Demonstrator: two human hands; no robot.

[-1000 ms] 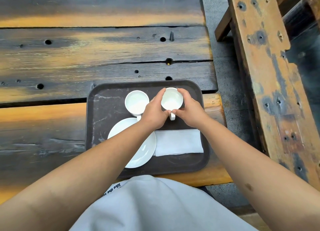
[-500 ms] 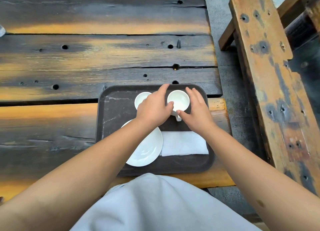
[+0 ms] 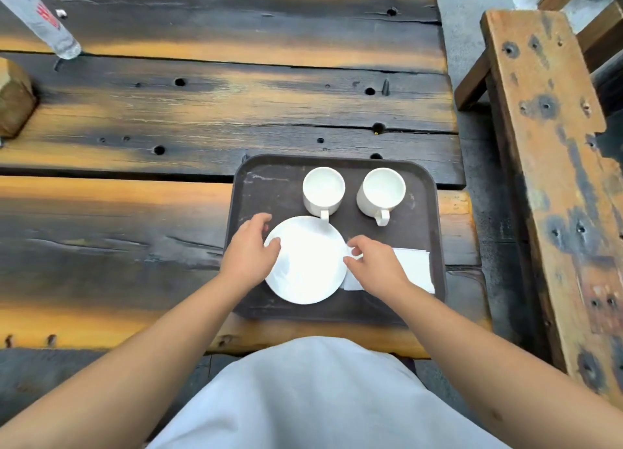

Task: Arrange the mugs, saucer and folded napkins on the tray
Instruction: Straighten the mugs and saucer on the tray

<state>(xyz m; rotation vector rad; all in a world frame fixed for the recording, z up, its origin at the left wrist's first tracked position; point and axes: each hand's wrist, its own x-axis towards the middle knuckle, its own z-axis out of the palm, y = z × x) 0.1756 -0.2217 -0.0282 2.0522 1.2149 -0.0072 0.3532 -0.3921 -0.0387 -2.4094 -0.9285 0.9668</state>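
Observation:
A dark brown tray (image 3: pixel 266 185) lies on the wooden table. Two white mugs stand side by side at its far end, the left mug (image 3: pixel 323 190) and the right mug (image 3: pixel 381 192), both with handles pointing toward me. A white saucer (image 3: pixel 308 263) sits in the tray's near half. Folded white napkins (image 3: pixel 414 266) lie to its right, partly under my right hand. My left hand (image 3: pixel 251 249) grips the saucer's left rim. My right hand (image 3: pixel 374 263) has its fingertips on the saucer's right rim.
A clear plastic bottle (image 3: pixel 40 20) leans in at the far left, beside a wooden block (image 3: pixel 13 101). A weathered wooden bench (image 3: pixel 553 165) runs along the right. The table edge is just below the tray, next to my grey shirt.
Both hands have let go of the right mug and moved back to the saucer, one on each side. The mugs now stand free.

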